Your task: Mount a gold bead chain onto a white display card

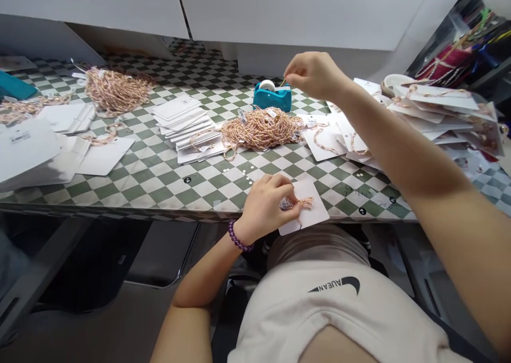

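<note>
My left hand [275, 203], with purple beads round its wrist, pinches a small bunch of pinkish-gold beaded bracelets [306, 203] against a white card [315, 216] at the table's front edge. Farther back, my right hand [309, 74] is closed at the cutting end of a teal tape dispenser [273, 99]. A short strip of clear tape seems to run from the dispenser to its fingertips. The white tape roll [266, 85] sits in the dispenser. Just in front of it lies a big pile of beaded bracelets [263, 130].
A stack of white cards [186, 121] stands left of the pile. More carded bracelets [325, 142] lie to the right, with a heap of bagged cards [443, 110] beyond. Another bracelet bundle [115, 91] and loose cards [27, 145] are at the left. A white panel [295, 11] closes off the back.
</note>
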Demonstrator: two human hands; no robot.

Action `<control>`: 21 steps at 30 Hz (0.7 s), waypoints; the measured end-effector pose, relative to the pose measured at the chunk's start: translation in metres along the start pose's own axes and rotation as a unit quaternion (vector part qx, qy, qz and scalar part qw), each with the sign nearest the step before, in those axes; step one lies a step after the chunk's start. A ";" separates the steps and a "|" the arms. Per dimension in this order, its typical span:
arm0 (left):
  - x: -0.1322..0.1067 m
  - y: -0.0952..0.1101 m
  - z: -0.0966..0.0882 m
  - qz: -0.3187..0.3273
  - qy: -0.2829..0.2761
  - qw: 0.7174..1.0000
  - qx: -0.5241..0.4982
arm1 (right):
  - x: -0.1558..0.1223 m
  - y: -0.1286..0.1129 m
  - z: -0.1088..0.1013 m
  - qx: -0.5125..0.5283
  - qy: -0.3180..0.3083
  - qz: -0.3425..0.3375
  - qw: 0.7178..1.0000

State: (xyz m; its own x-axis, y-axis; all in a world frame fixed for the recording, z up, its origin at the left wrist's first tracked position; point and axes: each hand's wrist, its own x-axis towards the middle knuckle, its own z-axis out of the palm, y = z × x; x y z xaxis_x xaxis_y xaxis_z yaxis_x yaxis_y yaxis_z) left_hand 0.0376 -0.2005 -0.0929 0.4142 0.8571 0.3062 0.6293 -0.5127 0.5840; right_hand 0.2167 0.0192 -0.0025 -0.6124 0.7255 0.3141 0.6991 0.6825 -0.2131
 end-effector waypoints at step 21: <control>-0.002 -0.002 0.003 -0.019 -0.013 0.999 -0.023 | 0.113 0.084 0.023 0.109 -0.268 0.177 0.941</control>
State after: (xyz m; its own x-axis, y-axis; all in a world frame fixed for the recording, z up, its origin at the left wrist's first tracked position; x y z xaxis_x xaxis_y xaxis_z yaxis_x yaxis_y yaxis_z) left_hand 0.0380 -0.2013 -0.0966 0.4090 0.8736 0.2637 0.6136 -0.4772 0.6292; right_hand 0.1983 0.1608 -0.0060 -0.4950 0.8111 -0.3116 0.8374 0.3496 -0.4201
